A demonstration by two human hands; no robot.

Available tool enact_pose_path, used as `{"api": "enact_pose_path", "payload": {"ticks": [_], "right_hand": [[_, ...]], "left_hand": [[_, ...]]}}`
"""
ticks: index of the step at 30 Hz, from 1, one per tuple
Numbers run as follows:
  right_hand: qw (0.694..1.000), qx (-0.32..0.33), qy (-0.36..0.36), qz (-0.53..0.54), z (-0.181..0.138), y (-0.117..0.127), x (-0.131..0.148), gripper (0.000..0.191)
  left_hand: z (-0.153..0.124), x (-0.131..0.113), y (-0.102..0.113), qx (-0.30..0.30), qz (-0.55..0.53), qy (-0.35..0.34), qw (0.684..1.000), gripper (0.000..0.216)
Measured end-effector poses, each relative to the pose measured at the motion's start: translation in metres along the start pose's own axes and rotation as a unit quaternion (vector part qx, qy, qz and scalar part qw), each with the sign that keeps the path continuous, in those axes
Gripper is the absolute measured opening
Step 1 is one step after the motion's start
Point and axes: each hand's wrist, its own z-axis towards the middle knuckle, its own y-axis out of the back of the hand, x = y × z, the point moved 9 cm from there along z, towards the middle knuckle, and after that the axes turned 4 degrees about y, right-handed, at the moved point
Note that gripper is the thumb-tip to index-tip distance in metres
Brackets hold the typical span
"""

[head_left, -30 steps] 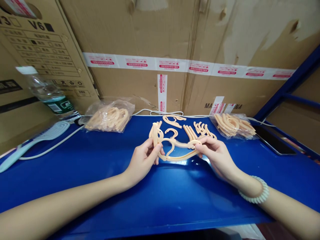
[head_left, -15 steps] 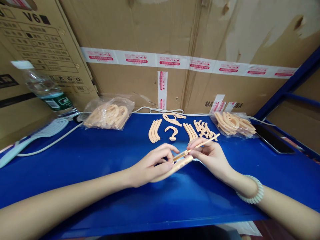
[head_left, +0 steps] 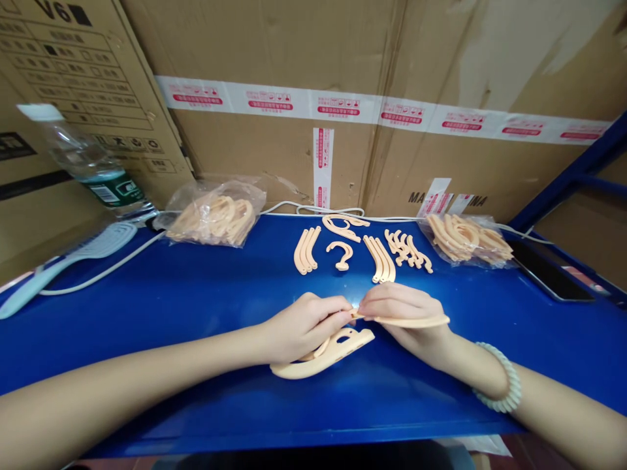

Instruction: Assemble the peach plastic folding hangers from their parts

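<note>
My left hand (head_left: pixel 306 326) is closed on a peach plastic hanger piece (head_left: pixel 323 356) that curves out below its fingers toward me. My right hand (head_left: pixel 399 313), with a bead bracelet on the wrist, pinches a second curved peach piece (head_left: pixel 416 321) that sticks out to the right. The fingertips of both hands meet at the middle, just above the blue table (head_left: pixel 196 339). Behind them lie loose peach parts: curved strips (head_left: pixel 306 250), a hook (head_left: pixel 340 253), more strips (head_left: pixel 382 259) and small hooks (head_left: pixel 409 250).
Two clear bags of peach parts sit at the back, one left (head_left: pixel 215 219), one right (head_left: pixel 470 238). A water bottle (head_left: pixel 88 166) and a pale hairbrush (head_left: pixel 63 264) are at far left, a white cable (head_left: pixel 122 261) runs along the back, a phone (head_left: pixel 551 277) at right. Cardboard boxes (head_left: pixel 343 85) wall the rear.
The joined hanger has come apart into two pieces. Both hands have dropped toward me and lower over the table, each keeping one piece, and the pieces have turned flatter.
</note>
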Motion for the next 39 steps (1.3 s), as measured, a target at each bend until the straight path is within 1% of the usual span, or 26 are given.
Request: {"api": "enact_pose_path", "payload": {"ticks": [4, 7, 9, 13, 17, 19, 20, 21, 22, 23, 25, 26, 27, 28, 29, 30, 31, 32, 33, 34, 36, 39], "right_hand": [[0.990, 0.037, 0.100, -0.095, -0.002, -0.006, 0.018, 0.025], [0.967, 0.048, 0.173, -0.181, -0.005, -0.009, 0.031, 0.025], [0.954, 0.055, 0.206, -0.212, -0.005, -0.011, 0.038, 0.024], [0.937, 0.069, 0.236, -0.249, -0.002, -0.013, 0.046, 0.021], [0.925, 0.069, 0.256, -0.271, -0.001, -0.013, 0.053, 0.024], [0.914, 0.069, 0.280, -0.286, -0.002, -0.014, 0.061, 0.025], [0.911, 0.074, 0.283, -0.289, -0.002, -0.015, 0.064, 0.025], [0.915, 0.076, 0.275, -0.284, -0.001, -0.013, 0.065, 0.025], [0.927, 0.075, 0.248, -0.271, 0.002, -0.010, 0.063, 0.024], [0.944, 0.066, 0.203, -0.250, 0.007, -0.004, 0.057, 0.023], [0.974, 0.014, 0.096, -0.203, 0.014, 0.017, 0.036, 0.024], [0.980, -0.023, 0.048, -0.190, 0.016, 0.030, 0.022, 0.024], [0.981, -0.053, 0.002, -0.188, 0.015, 0.044, 0.007, 0.023], [0.978, -0.066, -0.041, -0.193, 0.014, 0.057, -0.010, 0.020], [0.973, -0.065, -0.090, -0.204, 0.010, 0.069, -0.030, 0.017], [0.967, -0.041, -0.142, -0.208, 0.006, 0.078, -0.051, 0.016], [0.958, 0.002, -0.204, -0.202, -0.001, 0.083, -0.074, 0.016], [0.944, 0.039, -0.264, -0.194, -0.010, 0.089, -0.096, 0.017], [0.929, 0.055, -0.310, -0.193, -0.019, 0.096, -0.113, 0.018], [0.915, 0.054, -0.344, -0.201, -0.027, 0.105, -0.126, 0.022], [0.892, 0.062, -0.387, -0.227, -0.038, 0.115, -0.146, 0.031], [0.870, 0.068, -0.411, -0.262, -0.046, 0.115, -0.160, 0.036]], "left_hand": [[0.000, -0.001, -0.003, 0.017, 0.065, -0.035, 0.997, 0.034], [0.000, 0.002, -0.006, 0.025, 0.097, -0.038, 0.994, 0.035], [-0.001, 0.004, -0.007, 0.024, 0.108, -0.038, 0.993, 0.034], [-0.002, 0.005, -0.009, 0.028, 0.117, -0.036, 0.992, 0.034], [-0.001, 0.005, -0.007, 0.023, 0.115, -0.033, 0.993, 0.035], [0.001, 0.002, -0.005, 0.024, 0.094, -0.036, 0.995, 0.035], [0.002, 0.000, -0.005, 0.027, 0.077, -0.039, 0.996, 0.035], [0.002, -0.002, -0.004, 0.028, 0.057, -0.041, 0.997, 0.035], [0.003, -0.001, -0.002, 0.028, 0.032, -0.037, 0.998, 0.036], [0.004, 0.002, -0.001, 0.027, -0.004, -0.020, 0.999, 0.037], [0.007, 0.015, -0.001, 0.029, -0.126, 0.042, 0.991, 0.040], [0.008, 0.023, -0.003, 0.034, -0.204, 0.076, 0.976, 0.041], [0.008, 0.030, -0.006, 0.044, -0.282, 0.102, 0.953, 0.041], [0.010, 0.035, -0.008, 0.052, -0.351, 0.115, 0.928, 0.041], [0.012, 0.038, -0.009, 0.053, -0.404, 0.116, 0.906, 0.041], [0.014, 0.039, -0.007, 0.047, -0.442, 0.110, 0.889, 0.041], [0.016, 0.041, -0.004, 0.037, -0.470, 0.103, 0.876, 0.040], [0.018, 0.043, -0.001, 0.022, -0.492, 0.095, 0.865, 0.038], [0.020, 0.044, 0.003, 0.007, -0.509, 0.088, 0.856, 0.035], [0.020, 0.044, 0.006, -0.005, -0.524, 0.083, 0.848, 0.033], [0.020, 0.044, 0.009, -0.014, -0.547, 0.081, 0.833, 0.027], [0.018, 0.045, 0.009, -0.018, -0.563, 0.098, 0.820, 0.020]]}}
